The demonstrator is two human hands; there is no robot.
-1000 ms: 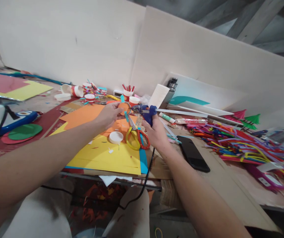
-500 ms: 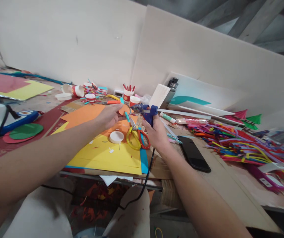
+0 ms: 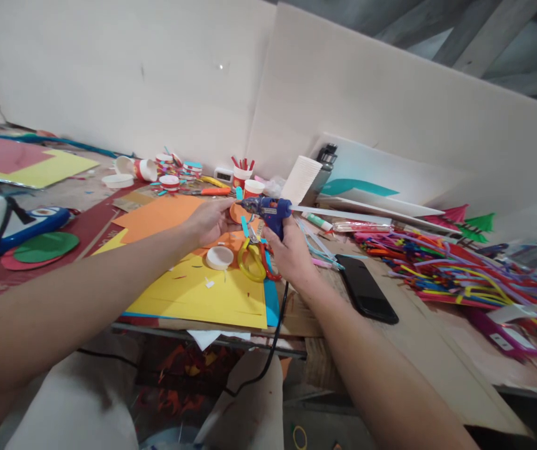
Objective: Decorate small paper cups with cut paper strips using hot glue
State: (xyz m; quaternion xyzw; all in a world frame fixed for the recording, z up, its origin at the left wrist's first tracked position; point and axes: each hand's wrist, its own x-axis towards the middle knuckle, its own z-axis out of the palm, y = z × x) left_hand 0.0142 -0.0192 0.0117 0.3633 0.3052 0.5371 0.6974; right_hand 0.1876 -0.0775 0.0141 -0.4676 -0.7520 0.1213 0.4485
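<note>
My right hand (image 3: pixel 290 249) is wrapped around the handle of a blue hot glue gun (image 3: pixel 275 212), with a long white glue stick (image 3: pixel 343 214) out of its back. The gun's nozzle points left, at a small orange paper piece (image 3: pixel 237 214) with blue strips on it. My left hand (image 3: pixel 212 222) pinches that piece at its left side. Whether the nozzle touches the paper I cannot tell. Below lie scissors (image 3: pixel 251 261) with yellow and red handles and a small white lid (image 3: pixel 219 257), on yellow paper (image 3: pixel 193 294). Orange sheets (image 3: pixel 155 215) lie behind my left wrist.
A black phone (image 3: pixel 366 289) lies right of my right hand, near a heap of coloured pipe cleaners (image 3: pixel 465 269). Paper cups (image 3: pixel 242 174) and a dark bottle (image 3: pixel 322 174) stand at the back. The gun's black cord (image 3: pixel 275 344) hangs over the table edge.
The glue gun has shifted slightly left, its nozzle now closer over the orange paper piece. My left hand has turned the piece a little and still holds it.
</note>
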